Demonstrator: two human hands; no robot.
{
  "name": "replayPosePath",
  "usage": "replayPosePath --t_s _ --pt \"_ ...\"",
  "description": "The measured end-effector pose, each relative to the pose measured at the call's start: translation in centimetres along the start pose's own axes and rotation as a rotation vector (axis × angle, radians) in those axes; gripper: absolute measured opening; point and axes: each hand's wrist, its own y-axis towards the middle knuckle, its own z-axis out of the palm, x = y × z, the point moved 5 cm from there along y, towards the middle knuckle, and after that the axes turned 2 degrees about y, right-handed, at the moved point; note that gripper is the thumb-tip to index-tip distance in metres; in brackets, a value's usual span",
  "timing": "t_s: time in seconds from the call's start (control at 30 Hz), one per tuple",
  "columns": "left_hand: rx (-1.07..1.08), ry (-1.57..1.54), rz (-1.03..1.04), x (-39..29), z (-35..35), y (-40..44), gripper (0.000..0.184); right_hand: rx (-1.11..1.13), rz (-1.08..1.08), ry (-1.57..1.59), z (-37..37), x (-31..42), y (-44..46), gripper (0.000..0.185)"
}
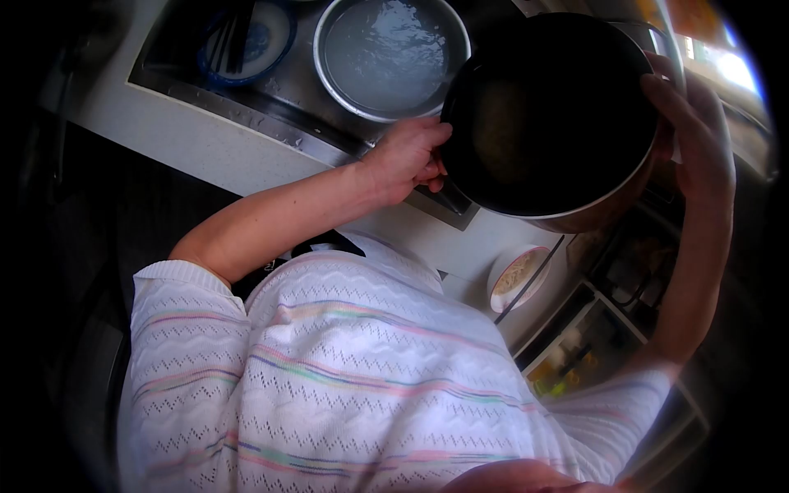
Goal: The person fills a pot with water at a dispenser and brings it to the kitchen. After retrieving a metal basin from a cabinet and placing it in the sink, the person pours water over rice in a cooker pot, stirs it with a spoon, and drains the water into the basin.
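A large dark pot [567, 107] with a pale rim is held between my two hands, tilted so that its black inside shows. A pale patch is faintly visible in it; I cannot tell what it is. My left hand [408, 160] grips the pot's left edge, thumb on top and fingers curled below. On the far right, my right hand [694, 123] is closed around the opposite side, with part of its grip hidden. Beside the pot, to the left, a round metal basin [327, 97] of water sits in the sink [288, 123].
A blue-and-white bowl [283, 51] with dark sticks across it stands in the sink's left part. Below the pot, a small bowl [496, 294] of pale food sits on the counter [456, 246], a thin dark stick beside it. Toward the lower right is a glass-fronted unit [588, 329].
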Motion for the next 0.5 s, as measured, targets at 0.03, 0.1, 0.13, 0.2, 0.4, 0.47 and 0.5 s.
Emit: replayPosePath --t_s 0.03,0.1,0.13,0.2,0.4,0.47,0.5 --pt "0.002 0.009 -0.002 0.03 0.03 -0.05 0.019 0.004 0.003 -0.004 -0.02 -0.01 0.10 0.035" --pt "0.006 0.012 -0.001 0.00 0.08 -0.08 0.019 0.010 0.009 -0.013 -0.07 0.06 0.29 0.035" --pt "0.008 0.005 0.002 -0.03 0.11 -0.09 0.019 0.014 0.008 -0.011 -0.04 0.17 0.34 0.035" --pt "0.011 -0.005 0.007 -0.11 0.14 -0.09 0.019 0.023 0.005 -0.006 0.09 0.45 0.43 0.034" --pt "-0.003 -0.005 0.003 -0.49 0.32 -0.26 0.019 0.001 -0.008 0.004 -0.01 0.61 0.57 0.032" --pt "-0.002 0.007 0.007 -0.57 0.31 -0.30 0.019 0.013 -0.014 0.003 -0.03 0.57 0.68 0.031" --pt "0.003 0.005 0.009 -0.55 0.29 -0.28 0.019 0.019 -0.017 0.002 -0.02 0.59 0.72 0.031"
